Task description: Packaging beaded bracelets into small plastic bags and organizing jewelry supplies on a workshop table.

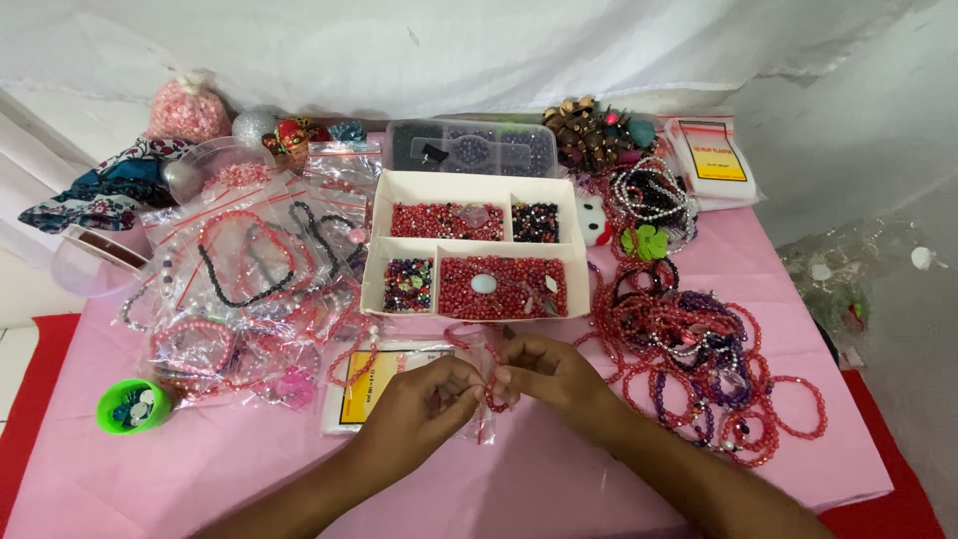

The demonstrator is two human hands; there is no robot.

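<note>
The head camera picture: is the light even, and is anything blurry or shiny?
In the head view the light is soft and even, with only faint shadows under the left hand and right hand; the plastic bags show pale glare; the beads in the white tray blur into red patches; the bracelet between the fingers is too soft to make out single beads.

left hand [424,399] and right hand [549,374] together, fingertips pinched

Fingertips of left hand [424,399] and right hand [547,374] pressed together just below white divided tray [475,190], concealing the grip on red bead strand [488,399]. Forearms cut off at bottom edge. Single beads inside tray too small to distinguish.
</note>
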